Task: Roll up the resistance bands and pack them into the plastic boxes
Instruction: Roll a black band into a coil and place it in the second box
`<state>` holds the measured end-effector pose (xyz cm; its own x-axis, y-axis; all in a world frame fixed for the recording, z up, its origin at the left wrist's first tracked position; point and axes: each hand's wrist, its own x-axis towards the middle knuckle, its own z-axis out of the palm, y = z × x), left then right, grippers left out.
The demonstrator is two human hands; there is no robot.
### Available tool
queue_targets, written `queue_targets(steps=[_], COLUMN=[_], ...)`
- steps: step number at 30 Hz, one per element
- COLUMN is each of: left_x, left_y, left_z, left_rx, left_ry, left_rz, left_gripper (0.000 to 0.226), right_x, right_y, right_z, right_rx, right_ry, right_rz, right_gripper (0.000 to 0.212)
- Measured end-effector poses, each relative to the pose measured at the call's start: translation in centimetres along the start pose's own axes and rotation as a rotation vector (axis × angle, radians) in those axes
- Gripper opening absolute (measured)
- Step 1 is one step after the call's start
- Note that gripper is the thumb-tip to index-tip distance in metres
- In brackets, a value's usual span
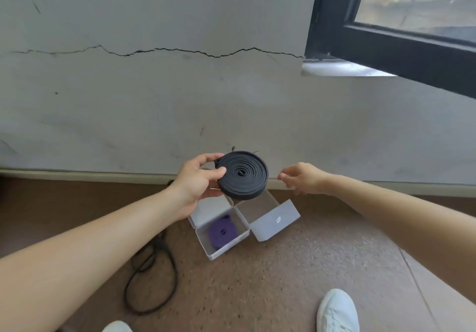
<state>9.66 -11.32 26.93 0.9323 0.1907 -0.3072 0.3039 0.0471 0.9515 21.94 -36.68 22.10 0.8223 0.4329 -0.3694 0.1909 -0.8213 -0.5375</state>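
The left hand (198,177) clamps its fingers on the rim of the coiled black resistance band (242,176), in the air over the empty plastic box (257,206) — the right hand (304,178) beside it, fingers loosely curled, empty — so packing seems next: lower the coil in flat without letting it unwind.

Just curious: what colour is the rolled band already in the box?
The band is purple; head view shows it.

The black roll (242,174) hides the far box's (260,206) back edge; the left forearm (116,228) covers part of the black loop (161,244); the bottom edge cuts the right shoe (337,311) and the left shoe (117,326); the lid's label (278,220) is too small to read.
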Motion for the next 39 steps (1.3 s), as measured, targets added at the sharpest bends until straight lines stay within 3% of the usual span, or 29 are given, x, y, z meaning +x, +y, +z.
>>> queue_targets(steps=[2,5,10,14,20,24,32,39], left_x=[1.0,2.9,5.8,7.3,9.3,9.2,7.4,3.1], left_y=[-0.9,-1.8,-3.8,-5.2,-6.1,-6.3,-9.5,-19.1], left_z=[0.5,1.1,2.4,3.5,4.5,3.4,1.9,4.2], left_rx=[0.044,0.09,0.135,0.155,0.163,0.166,0.096,-0.213], left_ry=[0.006,0.016,-0.005,-0.026,-0.051,-0.027,0.095,0.123], left_rz=[-0.032,-0.07,-0.137,-0.184,-0.201,-0.195,-0.271,-0.535], left_gripper=[0.031,0.032,0.033,0.033,0.035,0.035,0.039,0.031], right_x=[2.0,4.6,8.6,10.6,12.1,10.9,4.0,-2.7], right_y=[2.0,4.7,9.4,12.1,13.6,13.9,14.1,12.2], right_z=[1.6,4.2,8.3,10.8,13.1,12.9,17.7,22.6], right_rx=[-0.074,0.007,0.446,0.709,0.952,1.011,1.401,1.388], right_ry=[-0.03,-0.028,-0.052,-0.111,-0.051,-0.043,0.126,-0.001], right_rz=[0.064,0.221,0.575,0.733,0.777,0.752,0.762,0.752], right_gripper=[0.044,0.051,0.073,0.08,0.044,0.034,0.039,0.031])
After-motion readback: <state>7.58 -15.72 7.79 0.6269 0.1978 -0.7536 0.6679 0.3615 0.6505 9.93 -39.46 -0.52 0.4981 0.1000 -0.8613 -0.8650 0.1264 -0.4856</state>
